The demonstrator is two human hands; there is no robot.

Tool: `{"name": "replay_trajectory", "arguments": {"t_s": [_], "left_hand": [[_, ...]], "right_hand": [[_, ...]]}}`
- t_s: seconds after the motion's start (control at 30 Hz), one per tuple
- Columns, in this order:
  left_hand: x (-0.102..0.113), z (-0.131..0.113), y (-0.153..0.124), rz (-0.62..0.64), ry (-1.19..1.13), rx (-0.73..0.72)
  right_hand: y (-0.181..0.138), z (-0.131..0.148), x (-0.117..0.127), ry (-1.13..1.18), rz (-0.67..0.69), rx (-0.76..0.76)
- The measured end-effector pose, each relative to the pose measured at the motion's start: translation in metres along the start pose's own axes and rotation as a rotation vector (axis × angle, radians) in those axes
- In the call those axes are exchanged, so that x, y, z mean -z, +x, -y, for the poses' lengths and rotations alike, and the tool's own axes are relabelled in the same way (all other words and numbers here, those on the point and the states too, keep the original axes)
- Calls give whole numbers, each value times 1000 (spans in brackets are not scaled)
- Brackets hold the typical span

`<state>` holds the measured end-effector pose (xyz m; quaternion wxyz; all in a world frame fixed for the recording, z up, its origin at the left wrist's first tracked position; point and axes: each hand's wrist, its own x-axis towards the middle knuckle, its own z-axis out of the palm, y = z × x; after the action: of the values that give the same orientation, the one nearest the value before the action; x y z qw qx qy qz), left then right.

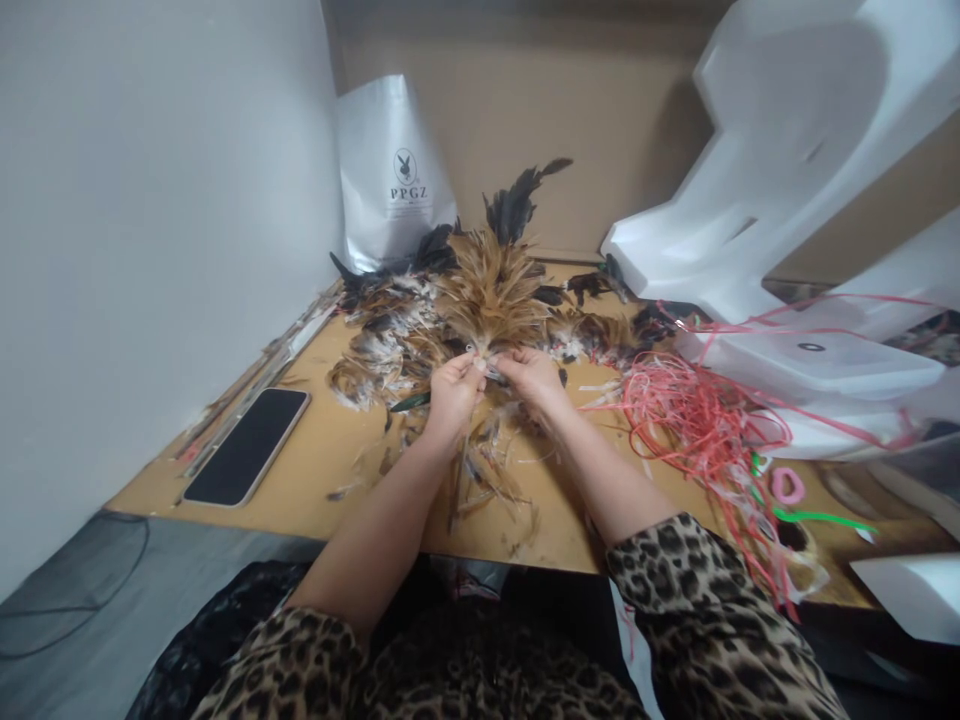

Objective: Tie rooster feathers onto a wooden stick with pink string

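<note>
Wooden table carried everything, wedged between a white wall on the left and cardboard at the back. White foam packing pieces were stacked at the right, reaching over the table's right end. White PPGZ bag stood upright against the cardboard, behind the feathers. Loose feather pile, brown, black and white, was spread across the middle of the table. Tangle of pink plastic strips lay to the right of the arms, with a green strip and a small pink ring near its lower edge. Black phone lay flat, screen up, at the left, well apart from the hands.

Feather bundle, tan with dark tips, fanned upward and away from the person, its gathered base right at the fingertips. Left hand was closed in a pinch on the base of the bundle from the left. Right hand was pinched on the same base from the right, fingertips of both hands nearly touching. The bundle sat directly above and beyond both hands, over the centre of the loose pile. More stray feathers lay on the table under the forearms. Leopard-print sleeves were pushed up on both arms.
</note>
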<state>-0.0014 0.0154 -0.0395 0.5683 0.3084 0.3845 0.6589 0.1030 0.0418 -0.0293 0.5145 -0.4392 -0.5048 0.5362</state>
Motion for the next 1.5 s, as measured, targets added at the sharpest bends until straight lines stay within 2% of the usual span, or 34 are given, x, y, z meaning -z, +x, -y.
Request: {"name": "replay_trajectory", "arguments": {"t_s": [0.2,0.37,0.5,0.6,0.67,0.77,0.87,0.93,1.0,1.1,1.27,1.37,1.5], "left_hand": [[7,1,2,-12,81,-71],[10,-1,5,-12,141,-114],[13,-1,11,-33,165,-139],[15,-4,13,-46,168,-143],[16,-10,11,-26,187,-159],[17,-23,5,20,259,-260],[17,-40,-4,76,386,-363],[18,-49,-11,111,476,-358],[18,-55,-20,150,540,-324],[17,-62,-32,267,642,-330],[19,-81,-39,547,978,-533],[30,-95,-35,559,1126,-582],[54,-116,-29,558,1289,-556]], "right_hand": [[-7,3,-9,-145,-38,99],[-12,3,-13,-160,-44,134],[-12,0,-16,-45,-47,36],[-11,3,-10,-57,48,-50],[-13,13,-2,-188,143,-20],[-20,39,13,-499,238,122],[-30,72,21,-876,308,382],[-35,93,21,-1101,330,565],[-34,107,20,-1247,327,693],[-23,114,18,-1316,326,771],[-1,109,14,-1226,357,744],[6,110,24,-1107,343,596],[10,113,63,-858,325,325]]}}
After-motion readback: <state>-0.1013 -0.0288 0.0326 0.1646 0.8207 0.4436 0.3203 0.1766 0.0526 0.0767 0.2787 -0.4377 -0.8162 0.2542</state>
